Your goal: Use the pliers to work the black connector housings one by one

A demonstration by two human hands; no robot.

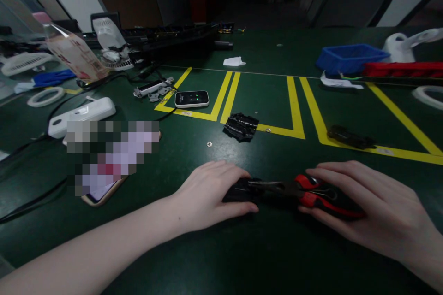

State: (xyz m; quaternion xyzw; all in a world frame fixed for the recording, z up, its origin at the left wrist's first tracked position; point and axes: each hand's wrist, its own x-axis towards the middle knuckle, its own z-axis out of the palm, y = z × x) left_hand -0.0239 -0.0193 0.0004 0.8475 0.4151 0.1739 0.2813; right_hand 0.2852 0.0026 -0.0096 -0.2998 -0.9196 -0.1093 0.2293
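Over the green table (194, 262), the left hand (212, 193) pinches a black part (238, 192), the right hand (377, 207) grips red-handled pliers (309, 193) reaching it, and beyond sits 1 blue bin (351, 59), its contents seemingly too dim to see.

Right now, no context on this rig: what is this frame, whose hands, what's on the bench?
There is no robot here: these are a person's two bare hands. The single picture comes from a camera worn on that person's head, looking forward and down.

The left hand holds a small black part. The right hand holds red-handled pliers, their tips at that part.

The surface is a dark green table marked with yellow tape. Beyond the hands lie a clump of black pieces and a small metal ring. To the left are a phone, partly blurred out, and a device with green lights. Far right sits a blue bin.
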